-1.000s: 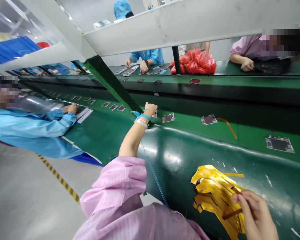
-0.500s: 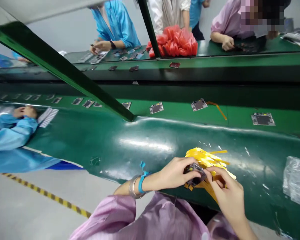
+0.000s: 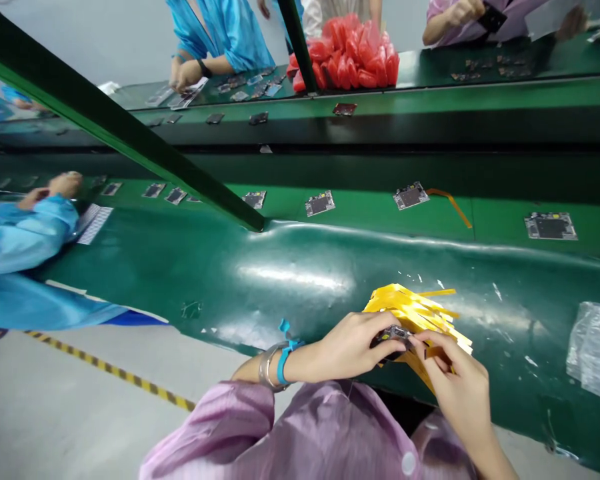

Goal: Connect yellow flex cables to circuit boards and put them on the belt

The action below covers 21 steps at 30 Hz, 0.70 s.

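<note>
A small dark circuit board (image 3: pixel 393 335) is gripped between the thumb and fingers of my left hand (image 3: pixel 353 345), tilted above the bench. My right hand (image 3: pixel 453 370) is closed in a pinch at the board's right edge, on an orange flex cable (image 3: pixel 439 352) that shows partly below the fingers. How the cable's end meets the board is hidden by the fingertips. Just behind and under both hands lies a fanned pile of yellow-orange flex cables (image 3: pixel 405 300) on the green bench mat (image 3: pixel 205 267).
Circuit boards, one (image 3: pixel 551 227) at right, lie along the green conveyor (image 3: pixel 360 213). A green post (image 3: pixel 180 163) slants across the left. Clear plastic wrap (image 3: pixel 597 350) lies at right. A co-worker's blue sleeve (image 3: pixel 25 230) is at left. Red bags (image 3: pixel 350 57) are piled opposite.
The view has tipped down slightly. My left hand has turned the board so its face shows less; both hands stay close together. Opposite, the co-worker in pink has lifted a dark piece.
</note>
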Each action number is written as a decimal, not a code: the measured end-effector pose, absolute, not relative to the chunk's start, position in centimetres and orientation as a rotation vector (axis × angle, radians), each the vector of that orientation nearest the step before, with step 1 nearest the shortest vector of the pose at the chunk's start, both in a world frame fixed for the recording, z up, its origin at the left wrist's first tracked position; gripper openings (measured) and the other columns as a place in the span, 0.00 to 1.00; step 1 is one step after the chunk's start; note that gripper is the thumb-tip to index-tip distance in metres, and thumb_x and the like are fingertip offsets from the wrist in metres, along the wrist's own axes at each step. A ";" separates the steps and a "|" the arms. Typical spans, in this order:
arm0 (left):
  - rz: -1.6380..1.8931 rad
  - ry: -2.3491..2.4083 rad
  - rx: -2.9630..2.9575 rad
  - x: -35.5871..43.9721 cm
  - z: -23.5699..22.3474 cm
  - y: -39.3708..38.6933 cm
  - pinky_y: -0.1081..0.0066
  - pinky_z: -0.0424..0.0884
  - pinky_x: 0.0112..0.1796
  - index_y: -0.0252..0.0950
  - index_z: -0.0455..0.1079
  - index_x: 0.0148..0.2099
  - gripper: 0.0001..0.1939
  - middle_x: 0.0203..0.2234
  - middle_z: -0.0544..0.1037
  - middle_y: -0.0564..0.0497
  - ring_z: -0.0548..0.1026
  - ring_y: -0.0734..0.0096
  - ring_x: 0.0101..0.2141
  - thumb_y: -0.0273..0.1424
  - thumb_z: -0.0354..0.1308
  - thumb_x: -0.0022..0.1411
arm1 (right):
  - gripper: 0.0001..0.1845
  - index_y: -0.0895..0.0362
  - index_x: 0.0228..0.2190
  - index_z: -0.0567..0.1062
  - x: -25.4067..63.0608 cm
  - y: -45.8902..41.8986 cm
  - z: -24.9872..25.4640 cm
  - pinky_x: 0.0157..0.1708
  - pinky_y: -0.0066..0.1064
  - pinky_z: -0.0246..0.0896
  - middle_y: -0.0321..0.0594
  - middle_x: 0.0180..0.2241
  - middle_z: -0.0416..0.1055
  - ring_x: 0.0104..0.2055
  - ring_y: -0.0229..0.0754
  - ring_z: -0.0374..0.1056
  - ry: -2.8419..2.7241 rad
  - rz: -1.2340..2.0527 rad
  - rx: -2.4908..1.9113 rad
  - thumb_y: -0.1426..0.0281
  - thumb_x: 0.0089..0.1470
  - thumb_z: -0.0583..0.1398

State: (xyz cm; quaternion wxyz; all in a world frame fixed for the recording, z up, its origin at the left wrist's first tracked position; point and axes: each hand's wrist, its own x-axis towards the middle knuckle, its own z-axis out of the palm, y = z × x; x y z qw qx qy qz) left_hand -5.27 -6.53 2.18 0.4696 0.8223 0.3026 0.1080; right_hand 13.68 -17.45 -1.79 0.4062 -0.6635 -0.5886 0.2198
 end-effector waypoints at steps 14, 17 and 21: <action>0.176 0.715 2.054 -4.9 2.0 -6.5 0.69 0.73 0.42 0.36 0.71 0.49 0.08 0.40 0.81 0.48 0.80 0.65 0.40 0.35 0.55 0.74 | 0.04 0.53 0.36 0.79 13.8 -17.8 -2.4 0.22 0.26 0.57 0.25 0.18 0.62 0.17 0.34 0.55 -1.431 0.522 -1.689 0.69 0.63 0.63; 0.199 0.718 1.988 -4.6 1.9 -6.7 0.69 0.73 0.43 0.36 0.71 0.47 0.07 0.40 0.81 0.49 0.79 0.66 0.41 0.34 0.57 0.73 | 0.04 0.53 0.37 0.77 14.0 -18.0 -2.8 0.21 0.26 0.57 0.25 0.18 0.62 0.17 0.34 0.54 -1.463 0.594 -1.722 0.68 0.64 0.61; 0.217 0.884 1.748 -4.0 1.1 -6.5 0.69 0.72 0.38 0.35 0.72 0.45 0.10 0.33 0.79 0.52 0.76 0.69 0.33 0.37 0.57 0.72 | 0.04 0.52 0.37 0.76 13.9 -18.4 -3.1 0.23 0.26 0.59 0.28 0.22 0.68 0.18 0.34 0.57 -1.533 0.641 -1.692 0.69 0.65 0.60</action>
